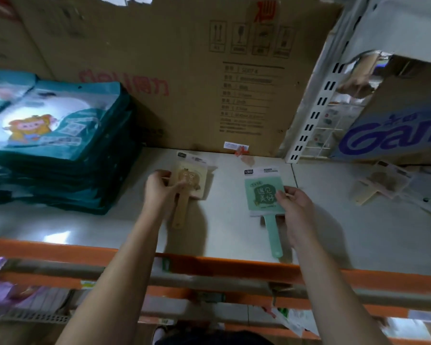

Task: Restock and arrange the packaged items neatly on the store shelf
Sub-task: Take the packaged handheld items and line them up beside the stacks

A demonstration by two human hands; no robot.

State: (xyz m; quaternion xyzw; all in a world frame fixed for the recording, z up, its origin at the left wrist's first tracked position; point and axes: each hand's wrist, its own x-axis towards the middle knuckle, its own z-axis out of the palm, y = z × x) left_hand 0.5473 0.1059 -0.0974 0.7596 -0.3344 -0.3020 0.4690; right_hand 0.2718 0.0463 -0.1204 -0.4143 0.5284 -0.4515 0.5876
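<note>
Two packaged hand-held paddle items lie flat on the white shelf (229, 235). The beige one (197, 180) lies left of centre, its handle pointing toward me; my left hand (159, 192) grips its lower left side. The green one (261, 195), printed with dark characters, lies to the right, its long handle reaching the shelf's front edge. My right hand (296, 210) holds its right edge with thumb on top.
A stack of teal bags (60, 145) fills the shelf's left. A big cardboard box (184, 70) stands behind. Right of a slotted white upright (316, 108), more beige packaged items (381, 185) lie loose beside a blue-lettered box (388, 135). An orange beam (209, 265) edges the shelf.
</note>
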